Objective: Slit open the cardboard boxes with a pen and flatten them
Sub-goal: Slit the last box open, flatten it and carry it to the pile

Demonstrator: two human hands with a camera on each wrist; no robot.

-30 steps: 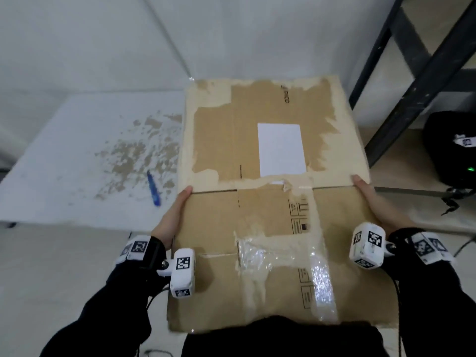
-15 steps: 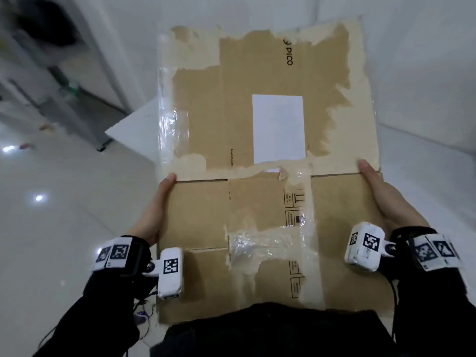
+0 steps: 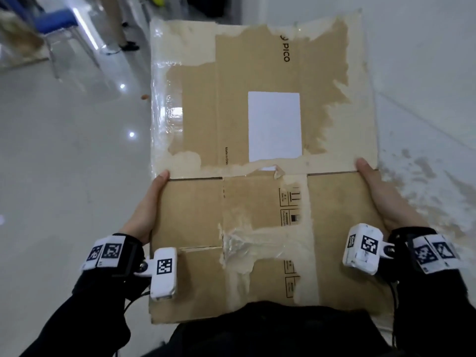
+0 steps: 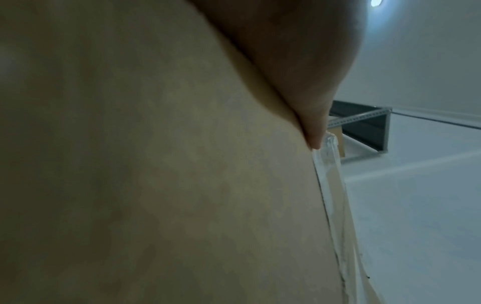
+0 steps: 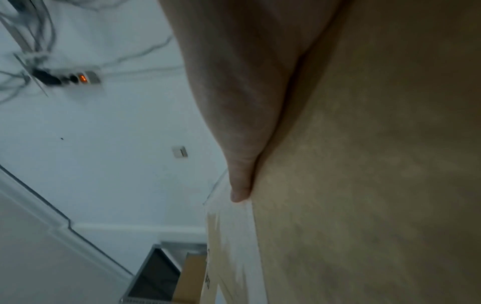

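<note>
Cardboard box (image 3: 257, 199) flat | left hand (image 3: 148, 210) grips left edge | right hand (image 3: 386, 199) grips right edge | fingers beneath, unseen

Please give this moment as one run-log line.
cardboard box: flattened, held up | left hand: grips left edge | right hand: grips right edge | pen: not in view

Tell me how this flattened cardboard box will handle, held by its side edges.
Probably fairly stiff and light: the flattened box spans flat between left hand and right hand. It may hinge at the flap crease. The glossy tape could be slippery.
</note>
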